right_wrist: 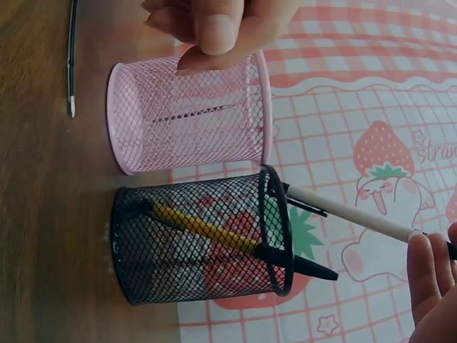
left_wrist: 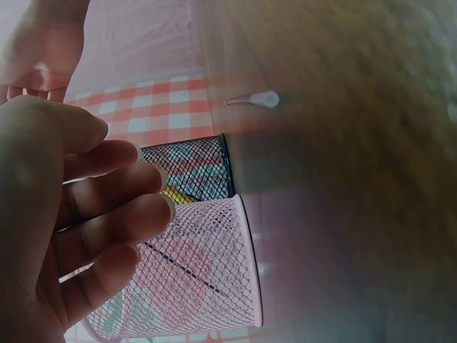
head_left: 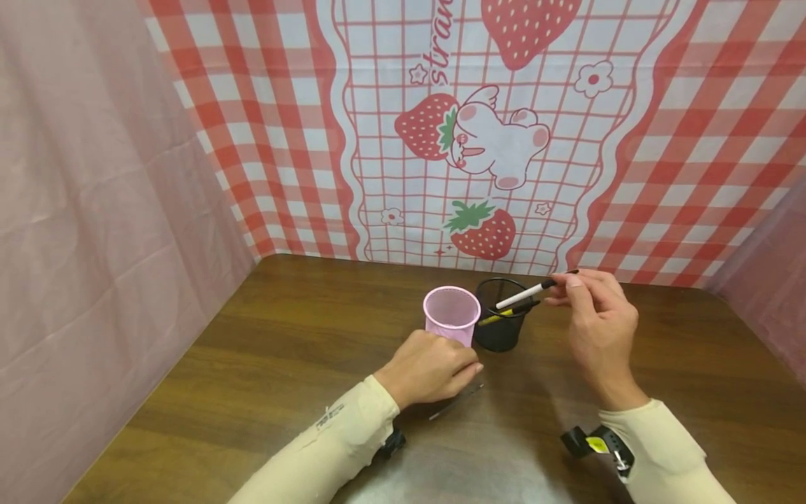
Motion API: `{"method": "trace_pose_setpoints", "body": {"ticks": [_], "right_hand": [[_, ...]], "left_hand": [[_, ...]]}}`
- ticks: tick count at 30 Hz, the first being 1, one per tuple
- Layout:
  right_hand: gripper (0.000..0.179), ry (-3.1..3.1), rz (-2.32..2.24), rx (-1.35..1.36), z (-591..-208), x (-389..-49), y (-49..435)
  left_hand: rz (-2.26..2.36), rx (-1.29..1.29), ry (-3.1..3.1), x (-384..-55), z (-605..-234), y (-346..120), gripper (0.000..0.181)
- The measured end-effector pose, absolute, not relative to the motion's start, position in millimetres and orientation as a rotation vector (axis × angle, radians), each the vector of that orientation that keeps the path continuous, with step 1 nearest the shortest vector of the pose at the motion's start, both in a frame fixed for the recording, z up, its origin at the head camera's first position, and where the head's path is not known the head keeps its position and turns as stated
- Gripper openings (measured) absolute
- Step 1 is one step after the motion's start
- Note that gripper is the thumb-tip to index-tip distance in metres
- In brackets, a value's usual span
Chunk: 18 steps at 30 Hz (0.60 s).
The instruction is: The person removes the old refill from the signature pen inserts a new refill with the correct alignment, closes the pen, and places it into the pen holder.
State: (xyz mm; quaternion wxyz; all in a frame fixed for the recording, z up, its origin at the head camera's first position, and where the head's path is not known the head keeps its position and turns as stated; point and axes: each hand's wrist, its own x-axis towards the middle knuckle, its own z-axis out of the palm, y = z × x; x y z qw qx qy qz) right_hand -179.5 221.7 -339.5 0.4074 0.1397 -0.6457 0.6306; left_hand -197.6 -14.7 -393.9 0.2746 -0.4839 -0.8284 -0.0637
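My right hand (head_left: 606, 325) pinches a white pen (head_left: 522, 297) by its black end. The pen's other end is at the mouth of a black mesh pen cup (right_wrist: 203, 282). A yellow and black pen (right_wrist: 207, 230) leans inside that cup, its black end beyond the rim. Beside it, almost touching, stands a pink mesh pen cup (head_left: 450, 315). My left hand (head_left: 431, 367) is in front of the pink cup, fingers loosely bent with nothing seen in them; whether they touch the cup I cannot tell. A thin dark rod with a pale tip (right_wrist: 71, 64) lies on the table near that hand.
The brown wooden table (head_left: 283, 336) ends at a strawberry-print checked cloth (head_left: 409, 189) hanging behind the cups. A pale pink curtain (head_left: 107, 245) hangs at the left, and another pink cloth (head_left: 771, 280) at the right.
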Motion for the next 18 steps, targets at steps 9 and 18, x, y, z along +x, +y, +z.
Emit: {"method": "trace_pose_setpoints", "body": {"ticks": [9, 18], "right_hand": [[0.018, -1.598, 1.562, 0.395, -327, -170, 223], [0.017, -1.512, 1.568, 0.480, -324, -162, 214]], "left_hand": [[-0.164, -1.285, -2.248, -198, -394, -15, 0.024], [-0.193, -1.275, -2.219, -198, -395, -15, 0.020]]}}
